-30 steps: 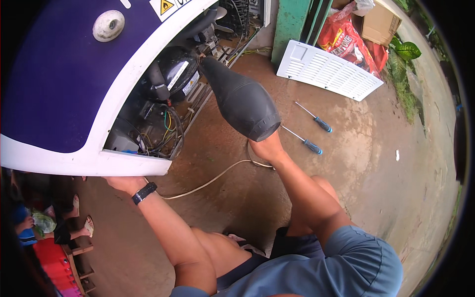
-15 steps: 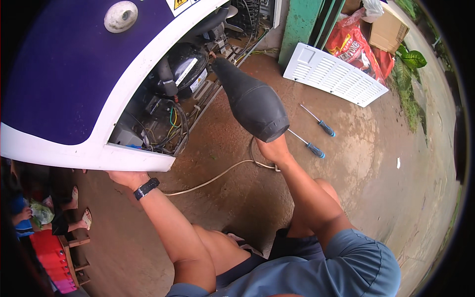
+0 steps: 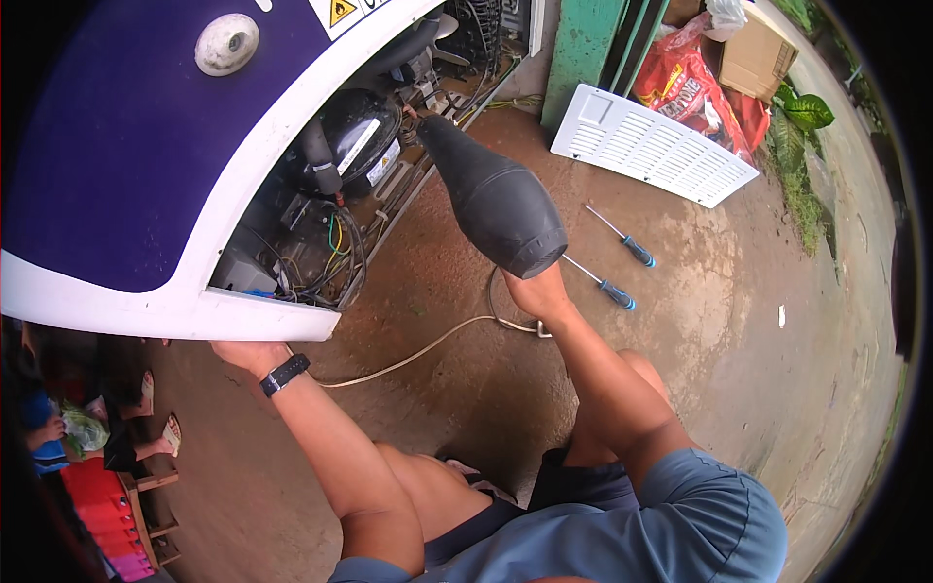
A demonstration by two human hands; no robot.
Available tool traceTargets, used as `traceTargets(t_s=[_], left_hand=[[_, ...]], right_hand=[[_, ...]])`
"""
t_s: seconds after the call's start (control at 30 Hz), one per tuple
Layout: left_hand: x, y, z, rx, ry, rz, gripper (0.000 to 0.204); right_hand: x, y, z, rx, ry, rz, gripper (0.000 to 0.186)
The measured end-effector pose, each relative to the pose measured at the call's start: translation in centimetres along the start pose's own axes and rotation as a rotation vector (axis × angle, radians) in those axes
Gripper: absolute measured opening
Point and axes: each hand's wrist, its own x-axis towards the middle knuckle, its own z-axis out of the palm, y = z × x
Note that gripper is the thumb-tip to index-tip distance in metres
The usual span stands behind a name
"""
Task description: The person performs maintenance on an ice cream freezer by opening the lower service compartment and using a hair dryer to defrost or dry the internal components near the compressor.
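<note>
My right hand [image 3: 537, 293] is wrapped round the handle end of a black, bulb-shaped blower [image 3: 501, 209]. Its narrow nozzle points into the open machine bay of a white and purple appliance cabinet [image 3: 126, 146]. Near the nozzle sits a round black compressor [image 3: 352, 136], with pipes and coloured wires [image 3: 338, 238] about it. My left hand [image 3: 248, 356], a black watch on its wrist, is at the cabinet's lower white edge; that edge hides its fingers. A pale cord [image 3: 418, 358] runs over the floor between my arms.
Two blue-handled screwdrivers [image 3: 637, 251] lie on the wet concrete to the right. Beyond them, a white louvred panel [image 3: 651, 146] leans by a green post [image 3: 583, 58], a red bag [image 3: 680, 73] and a cardboard box [image 3: 758, 53]. People's feet [image 3: 167, 432] and a wooden stool [image 3: 151, 505] show at left.
The whole view has shifted slightly, so the cabinet sits a little farther left and lower. Both hands keep their places, and the blower still points into the bay.
</note>
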Motion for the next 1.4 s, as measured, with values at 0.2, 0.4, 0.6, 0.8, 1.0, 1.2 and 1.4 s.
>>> traceTargets(t_s=[0.2,0.4,0.6,0.8,1.0,1.2,1.4], left_hand=[[-0.1,0.1,0.2,-0.033,-0.028,-0.006,0.054],[-1.2,0.9,1.5,-0.058,0.019,0.042,0.053],[-3.8,3.3,3.0,0.243,0.127,0.325,0.044],[-13.3,7.1,5.4,0.371,-0.310,0.792,0.028],[-24.6,4.3,5.4,0.254,-1.137,-0.453,0.075],[-26.3,4.5,9.2,0.282,-0.746,-0.656,0.054],[-24.3,9.3,9.3,0.271,-0.733,-0.622,0.044]], right_hand=[[-0.2,0.3,-0.4,-0.073,-0.149,0.088,0.039],[-0.6,0.7,0.5,-0.034,-0.029,0.002,0.036],[-1.7,-0.3,1.2,0.085,-0.160,-0.058,0.044],[-3.2,-3.6,1.1,0.068,-0.146,-0.075,0.043],[-4.6,-5.8,-0.6,-0.011,-0.187,-0.045,0.063],[-5.7,-7.6,-1.3,0.069,-0.281,-0.136,0.071],[0.0,-7.3,-6.7,0.190,-0.514,-0.178,0.056]])
